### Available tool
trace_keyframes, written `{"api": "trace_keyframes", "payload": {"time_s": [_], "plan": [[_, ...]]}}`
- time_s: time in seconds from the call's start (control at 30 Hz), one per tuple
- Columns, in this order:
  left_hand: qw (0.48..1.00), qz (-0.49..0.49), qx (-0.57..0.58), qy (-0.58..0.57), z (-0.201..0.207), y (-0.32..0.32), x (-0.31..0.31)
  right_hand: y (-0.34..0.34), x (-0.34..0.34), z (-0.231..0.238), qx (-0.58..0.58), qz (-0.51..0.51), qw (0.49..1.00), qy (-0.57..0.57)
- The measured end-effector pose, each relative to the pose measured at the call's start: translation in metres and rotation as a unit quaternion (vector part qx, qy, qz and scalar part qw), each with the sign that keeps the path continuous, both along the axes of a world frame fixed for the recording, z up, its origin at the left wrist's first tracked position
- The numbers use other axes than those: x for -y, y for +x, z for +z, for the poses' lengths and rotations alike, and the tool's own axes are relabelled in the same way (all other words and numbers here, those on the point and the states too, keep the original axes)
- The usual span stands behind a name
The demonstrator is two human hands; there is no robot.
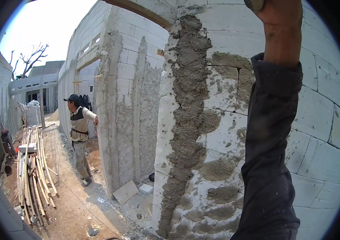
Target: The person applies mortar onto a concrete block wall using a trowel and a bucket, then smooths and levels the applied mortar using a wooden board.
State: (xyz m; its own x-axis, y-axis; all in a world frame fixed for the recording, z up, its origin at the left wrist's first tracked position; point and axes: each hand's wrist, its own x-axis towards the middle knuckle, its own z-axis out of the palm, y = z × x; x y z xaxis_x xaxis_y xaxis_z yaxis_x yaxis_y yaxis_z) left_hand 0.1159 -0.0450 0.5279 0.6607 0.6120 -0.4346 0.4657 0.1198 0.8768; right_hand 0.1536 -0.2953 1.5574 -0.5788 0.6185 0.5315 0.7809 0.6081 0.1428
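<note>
One raised forearm in a dark sleeve (272, 140) stood at the right, probably lifted so that the right hand (280, 14) could be level with the upper block wall (314, 108); the upper edge cut that hand off, so I could not tell whether its grip was apart, together or clamped on something, and the left hand was out of sight. To its left, the mortar strip (190, 100) ran down the wall, a lumpy grey-brown band whose darker tone suggested dampness. Thinner, sandy mortar patches (220, 170) with ragged rims clung to the pale, smooth-faced blocks. Farther left, a co-worker (82, 124) stretched an arm to a rough concrete column (108, 160), maybe for balance; a flat slab (126, 192) tilted at its foot. Slender, round bamboo poles (38, 172) lay lengthwise at far left, perhaps so that the dirt ground (68, 204) beside them was walkable.
</note>
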Motion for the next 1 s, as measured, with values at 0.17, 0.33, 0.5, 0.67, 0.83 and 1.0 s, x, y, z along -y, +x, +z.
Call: {"api": "trace_keyframes", "payload": {"time_s": [0.17,0.33,0.5,0.67,0.83,1.0], "plan": [[0.999,-0.047,0.005,0.007,0.023,0.008,0.013,0.201,0.068,0.176,-0.428,-0.13,0.894,-0.014],[0.998,0.013,-0.053,0.007,0.005,-0.078,0.035,0.313,-0.007,-0.01,-0.031,-0.472,0.654,0.591],[0.994,0.036,-0.072,0.071,-0.032,-0.132,0.066,0.222,-0.018,-0.339,-0.25,-0.472,0.828,0.169],[0.993,0.069,-0.021,0.089,-0.055,-0.129,0.104,0.178,0.023,-0.757,-0.169,-0.458,0.839,-0.241],[0.996,0.072,0.031,0.031,-0.042,-0.164,0.163,0.02,0.045,-1.021,-0.102,-0.458,0.834,-0.29],[0.989,0.115,0.03,-0.083,0.007,-0.224,0.177,-0.034,0.027,-0.984,-0.222,-0.425,0.76,-0.44]]}}
